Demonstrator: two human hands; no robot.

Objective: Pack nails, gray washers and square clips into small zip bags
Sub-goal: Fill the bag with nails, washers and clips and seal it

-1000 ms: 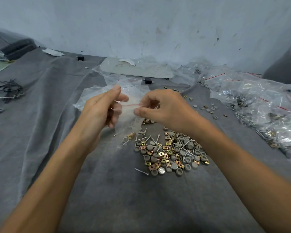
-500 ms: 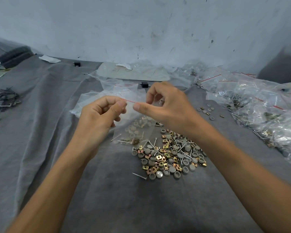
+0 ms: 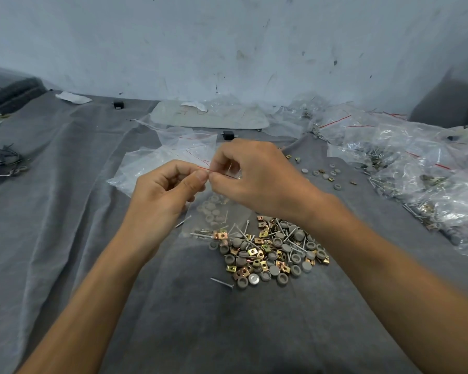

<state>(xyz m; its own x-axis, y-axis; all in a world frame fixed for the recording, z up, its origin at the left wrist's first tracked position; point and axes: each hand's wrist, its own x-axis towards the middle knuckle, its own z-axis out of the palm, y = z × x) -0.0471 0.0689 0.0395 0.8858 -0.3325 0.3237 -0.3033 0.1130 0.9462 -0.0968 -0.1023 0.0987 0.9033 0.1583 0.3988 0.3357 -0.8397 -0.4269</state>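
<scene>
Head camera shows the left hand [image 3: 165,193] and right hand [image 3: 257,179] both pinching the red-striped top edge of a small zip bag [image 3: 216,201], which hangs between them holding washers [image 3: 209,209] and nails [image 3: 200,234], just above the loose pile [image 3: 273,252] on the gray cloth [image 3: 65,211].

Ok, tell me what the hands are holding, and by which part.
A small zip bag: the left hand and right hand both pinch its red-lined top edge.
</scene>
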